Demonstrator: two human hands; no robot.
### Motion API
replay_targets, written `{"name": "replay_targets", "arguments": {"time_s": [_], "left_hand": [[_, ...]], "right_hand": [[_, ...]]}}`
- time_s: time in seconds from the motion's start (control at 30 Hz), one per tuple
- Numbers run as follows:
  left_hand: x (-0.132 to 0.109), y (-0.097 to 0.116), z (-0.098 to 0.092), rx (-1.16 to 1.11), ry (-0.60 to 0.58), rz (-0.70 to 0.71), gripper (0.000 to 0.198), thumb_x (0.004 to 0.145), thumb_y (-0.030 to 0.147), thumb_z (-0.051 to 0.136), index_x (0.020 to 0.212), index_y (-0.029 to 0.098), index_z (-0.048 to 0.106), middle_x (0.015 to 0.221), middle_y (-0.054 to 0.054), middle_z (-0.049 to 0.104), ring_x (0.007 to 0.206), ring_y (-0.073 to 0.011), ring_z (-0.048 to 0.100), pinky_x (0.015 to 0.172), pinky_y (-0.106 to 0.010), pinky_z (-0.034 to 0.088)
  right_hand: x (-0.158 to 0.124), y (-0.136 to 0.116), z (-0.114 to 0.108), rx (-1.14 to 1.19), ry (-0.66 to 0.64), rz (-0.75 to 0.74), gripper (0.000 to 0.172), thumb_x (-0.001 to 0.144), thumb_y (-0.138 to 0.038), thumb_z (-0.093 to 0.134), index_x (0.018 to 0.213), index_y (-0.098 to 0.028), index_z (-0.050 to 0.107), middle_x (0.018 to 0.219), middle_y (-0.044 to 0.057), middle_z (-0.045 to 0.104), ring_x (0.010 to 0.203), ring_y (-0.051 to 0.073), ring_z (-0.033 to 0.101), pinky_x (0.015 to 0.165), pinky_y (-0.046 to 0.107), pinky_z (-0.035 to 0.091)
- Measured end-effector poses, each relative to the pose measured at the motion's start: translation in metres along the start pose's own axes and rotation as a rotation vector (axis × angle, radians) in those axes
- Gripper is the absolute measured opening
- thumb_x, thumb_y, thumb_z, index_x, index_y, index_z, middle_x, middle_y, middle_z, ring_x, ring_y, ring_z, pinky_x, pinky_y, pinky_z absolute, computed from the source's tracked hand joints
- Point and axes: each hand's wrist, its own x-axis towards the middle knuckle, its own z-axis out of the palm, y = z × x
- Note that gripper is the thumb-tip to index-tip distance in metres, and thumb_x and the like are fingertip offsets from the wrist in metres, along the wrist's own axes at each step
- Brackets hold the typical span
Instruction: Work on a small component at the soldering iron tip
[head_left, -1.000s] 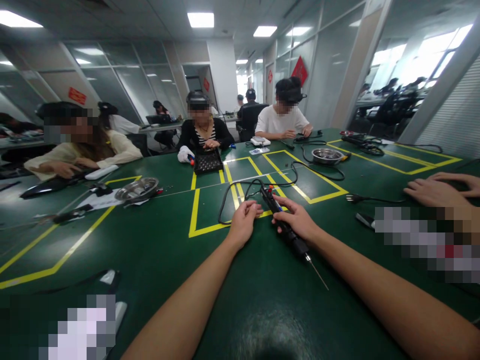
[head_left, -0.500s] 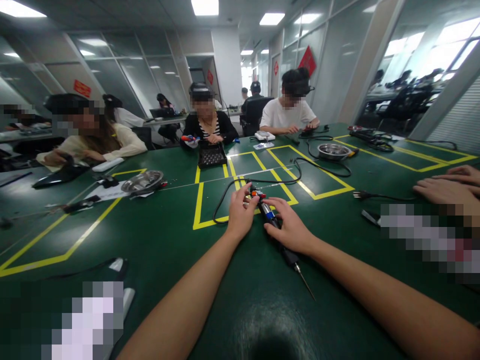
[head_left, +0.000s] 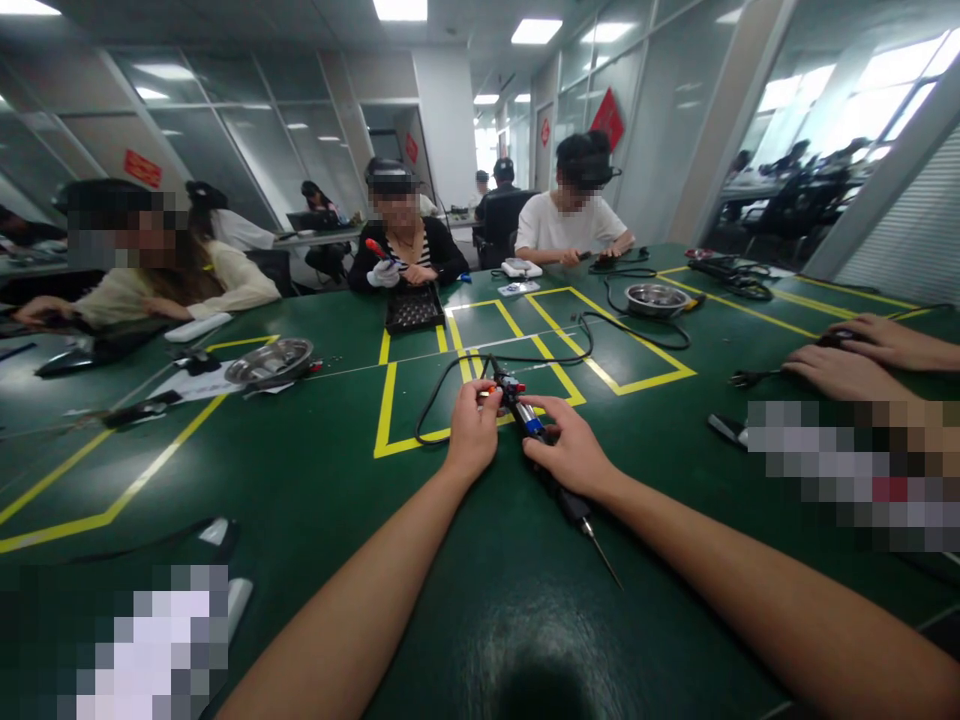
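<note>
A corded electric screwdriver [head_left: 562, 488] with a black body, a blue band and a long thin bit lies slantwise before me, its bit pointing towards me. My right hand [head_left: 574, 450] is closed round its middle, thumb on the near side and forefinger near the cord end. At that end, small red and black pieces [head_left: 511, 386] show between my hands. My left hand [head_left: 474, 430] is closed, thumb and fingers pinching a small orange piece [head_left: 491, 391] beside the tool's cord end. Whether this piece belongs to the tool I cannot tell.
A black cord [head_left: 431, 400] loops across the yellow tape [head_left: 382, 410] on the green table [head_left: 337, 500]. Metal bowls [head_left: 268, 362] and a black tray [head_left: 415, 308] stand farther off. At the right, another person's hands [head_left: 855, 355] rest near a plug [head_left: 746, 378].
My left fingers have closed in, and the orange piece now shows between them, left of the tool's end. My right hand keeps its hold. The view has shifted slightly right.
</note>
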Motion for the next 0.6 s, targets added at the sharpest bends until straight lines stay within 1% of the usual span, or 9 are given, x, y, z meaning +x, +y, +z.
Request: {"name": "replay_targets", "arguments": {"time_s": [0.1, 0.2, 0.3, 0.43, 0.53, 0.6], "left_hand": [[0.0, -0.001, 0.002, -0.051, -0.005, -0.036, 0.033, 0.091, 0.045, 0.064, 0.112, 0.02, 0.06, 0.11, -0.009, 0.064, 0.088, -0.0193, 0.065, 0.079, -0.034, 0.056], [0.001, 0.0, 0.004, -0.164, -0.002, -0.073, 0.031, 0.091, 0.046, 0.062, 0.107, 0.02, 0.062, 0.107, -0.008, 0.066, 0.092, -0.0197, 0.065, 0.081, -0.034, 0.056], [0.003, 0.002, 0.005, -0.311, 0.001, -0.133, 0.029, 0.091, 0.046, 0.062, 0.102, 0.02, 0.064, 0.105, -0.006, 0.066, 0.095, -0.0195, 0.065, 0.083, -0.034, 0.057], [0.005, 0.004, 0.005, -0.448, 0.002, -0.21, 0.028, 0.084, 0.043, 0.07, 0.097, 0.02, 0.064, 0.102, -0.004, 0.065, 0.095, -0.0182, 0.065, 0.084, -0.034, 0.058], [0.005, 0.008, 0.005, -0.519, 0.026, -0.264, 0.027, 0.08, 0.04, 0.074, 0.094, 0.019, 0.064, 0.103, -0.004, 0.065, 0.097, -0.0187, 0.064, 0.082, -0.033, 0.059], [0.005, 0.011, 0.005, -0.524, 0.048, -0.288, 0.027, 0.078, 0.039, 0.075, 0.091, 0.018, 0.064, 0.101, -0.004, 0.065, 0.096, -0.0186, 0.065, 0.08, -0.033, 0.059]], "right_hand": [[0.0, 0.001, 0.0, -0.018, 0.0, -0.018, 0.06, 0.073, -0.013, 0.064, 0.131, -0.026, 0.065, 0.132, 0.008, 0.06, 0.123, 0.025, 0.058, 0.101, 0.041, 0.052], [0.001, 0.002, -0.001, -0.032, 0.002, -0.011, 0.059, 0.073, -0.012, 0.065, 0.13, -0.027, 0.067, 0.132, 0.008, 0.06, 0.123, 0.026, 0.059, 0.106, 0.044, 0.049], [0.001, 0.002, -0.002, -0.05, -0.006, 0.003, 0.057, 0.073, -0.013, 0.066, 0.128, -0.027, 0.069, 0.134, 0.009, 0.059, 0.124, 0.027, 0.059, 0.107, 0.046, 0.048], [0.001, 0.0, -0.001, -0.058, -0.006, -0.011, 0.056, 0.073, -0.014, 0.066, 0.128, -0.026, 0.07, 0.136, 0.01, 0.058, 0.127, 0.027, 0.058, 0.107, 0.045, 0.049], [0.0, -0.002, -0.001, -0.071, -0.017, -0.02, 0.055, 0.074, -0.014, 0.067, 0.128, -0.025, 0.071, 0.137, 0.011, 0.059, 0.126, 0.027, 0.058, 0.108, 0.045, 0.048], [0.0, -0.003, -0.002, -0.078, -0.026, -0.028, 0.054, 0.074, -0.015, 0.067, 0.128, -0.024, 0.071, 0.136, 0.011, 0.059, 0.126, 0.027, 0.059, 0.109, 0.045, 0.048]]}}
